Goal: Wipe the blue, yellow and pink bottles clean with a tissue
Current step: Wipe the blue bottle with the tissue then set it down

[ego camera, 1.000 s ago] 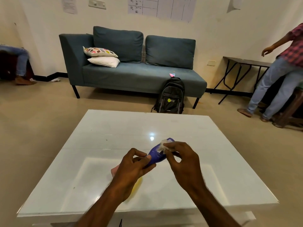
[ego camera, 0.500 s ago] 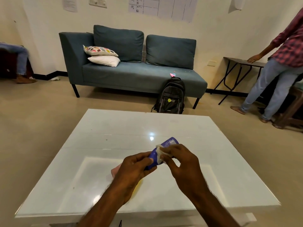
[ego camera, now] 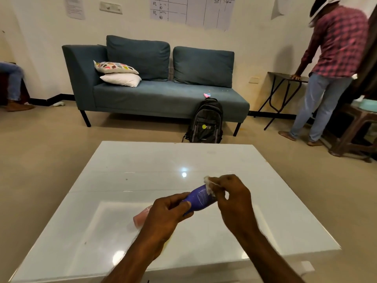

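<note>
My left hand [ego camera: 166, 216] grips the near end of the blue bottle [ego camera: 201, 198], which is held tilted above the white table [ego camera: 142, 170]. My right hand [ego camera: 232, 198] pinches a small white tissue [ego camera: 209, 183] against the bottle's far end. The pink bottle [ego camera: 140, 218] lies on the table just left of my left hand, partly hidden by it. A sliver of the yellow bottle [ego camera: 169, 238] shows under my left wrist; most of it is covered.
A teal sofa [ego camera: 155, 94] stands beyond the table with a black backpack [ego camera: 206, 122] leaning on it. A person in a checked shirt [ego camera: 334, 58] stands at the right by a folding table [ego camera: 285, 78] and a wooden stool [ego camera: 357, 129].
My right hand has slid the tissue along the blue bottle toward its far end. The bottle has turned so its printed label faces up. The person at the right has stepped closer.
</note>
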